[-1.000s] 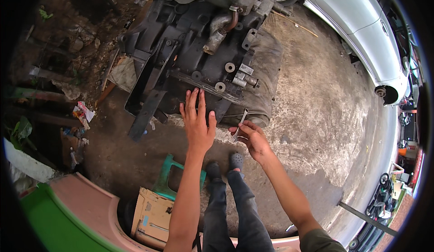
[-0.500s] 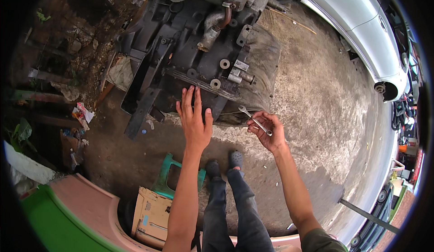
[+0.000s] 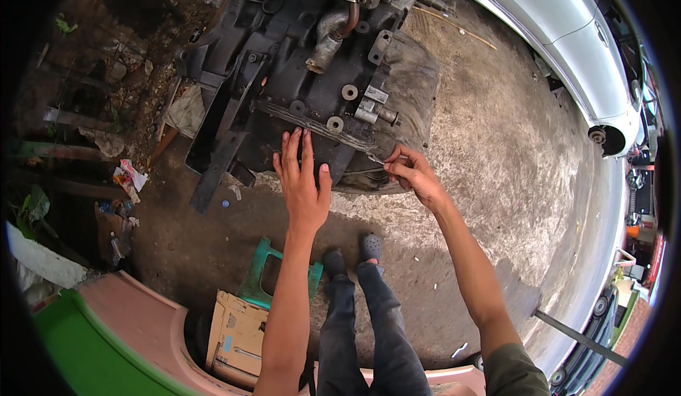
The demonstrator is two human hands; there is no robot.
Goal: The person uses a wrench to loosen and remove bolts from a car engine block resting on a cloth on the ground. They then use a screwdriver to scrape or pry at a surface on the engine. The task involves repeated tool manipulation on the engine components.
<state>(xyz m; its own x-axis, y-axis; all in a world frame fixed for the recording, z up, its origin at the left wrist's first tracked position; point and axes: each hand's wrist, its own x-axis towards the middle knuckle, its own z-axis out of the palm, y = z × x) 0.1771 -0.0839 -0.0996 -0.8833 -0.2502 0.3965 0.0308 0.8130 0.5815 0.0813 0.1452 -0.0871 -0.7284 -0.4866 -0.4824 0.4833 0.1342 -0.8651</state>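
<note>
A dark, greasy engine block (image 3: 305,84) with a rusty bent pipe (image 3: 332,40) on top fills the upper middle of the view. My left hand (image 3: 303,183) lies flat against its near side, fingers stretched out just below a ridged metal edge (image 3: 312,123). At the block's near right corner my right hand (image 3: 411,174) pinches a small wrench (image 3: 375,158). The wrench's open end points up-left toward the end of that edge; whether it touches a bolt I cannot tell. My fingers hide most of the wrench's handle.
A grimy cloth (image 3: 408,91) lies under the block's right side. Near my feet stand a green plastic stool (image 3: 257,272) and a cardboard box (image 3: 237,332) with another wrench on it. A silver car (image 3: 546,20) is at the upper right, and debris lies at left.
My right hand has moved up and left, bringing the wrench from beside the block to its near right corner. The hand has turned over the wrench. My left hand stays on the block.
</note>
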